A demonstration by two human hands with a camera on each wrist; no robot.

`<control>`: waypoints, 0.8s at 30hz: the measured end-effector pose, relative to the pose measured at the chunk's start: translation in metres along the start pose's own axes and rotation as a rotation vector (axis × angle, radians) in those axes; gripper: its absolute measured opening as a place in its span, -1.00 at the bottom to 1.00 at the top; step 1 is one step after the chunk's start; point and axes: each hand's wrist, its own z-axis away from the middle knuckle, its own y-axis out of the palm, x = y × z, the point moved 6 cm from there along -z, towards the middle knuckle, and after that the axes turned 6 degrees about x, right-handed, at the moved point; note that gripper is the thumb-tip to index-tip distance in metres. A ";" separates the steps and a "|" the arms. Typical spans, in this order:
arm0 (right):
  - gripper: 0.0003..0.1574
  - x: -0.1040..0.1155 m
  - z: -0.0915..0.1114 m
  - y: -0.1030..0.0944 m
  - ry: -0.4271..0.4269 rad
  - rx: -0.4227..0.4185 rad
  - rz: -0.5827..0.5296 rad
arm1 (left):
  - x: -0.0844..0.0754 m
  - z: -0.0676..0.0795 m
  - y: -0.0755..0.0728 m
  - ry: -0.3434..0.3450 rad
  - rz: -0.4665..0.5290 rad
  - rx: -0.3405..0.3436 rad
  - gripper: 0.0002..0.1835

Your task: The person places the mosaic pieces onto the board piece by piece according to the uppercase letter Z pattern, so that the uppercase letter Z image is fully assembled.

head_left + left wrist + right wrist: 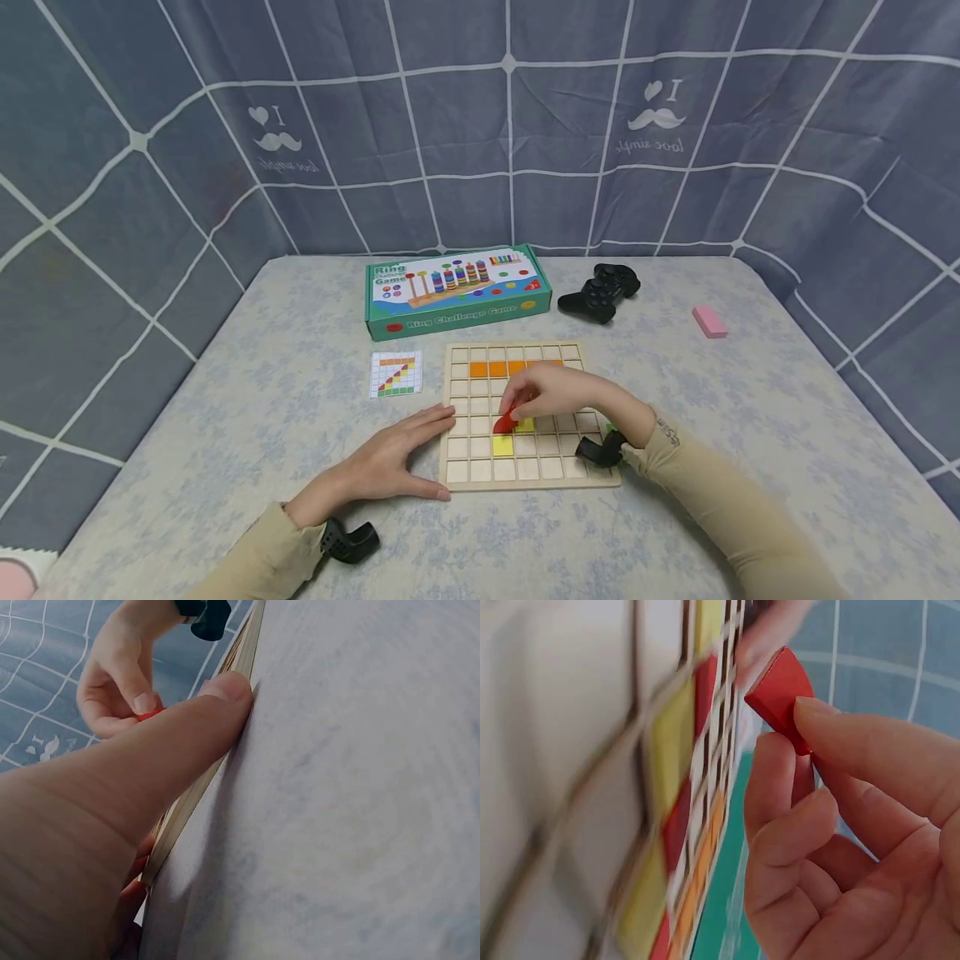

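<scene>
A wooden grid board (480, 471) lies on the table. My left hand (390, 458) touches its left edge, thumb and fingers spread and extended. Over the middle of the board, my right hand (555, 390) pinches a red tile with one curved edge (784, 694) between thumb and fingers. The tile is tilted, close above the cells. Below it sits a yellow tile (502, 446), with another yellow tile (525, 424) partly under the hand. Orange tiles (498, 368) form a row near the board's far side. More red and yellow tiles show in the right wrist view.
Left of the board lies a pattern card (395, 373). Behind it stands a green Ring Challenge Game box (457, 292), with a black game controller (600, 292) beside it. A pink block (709, 322) lies at the right. Grey-blue curtains (465, 125) surround the table.
</scene>
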 end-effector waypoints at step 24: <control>-0.95 0.018 -0.033 0.028 0.110 -0.043 0.024 | -0.002 0.000 0.000 0.044 -0.026 -0.017 0.00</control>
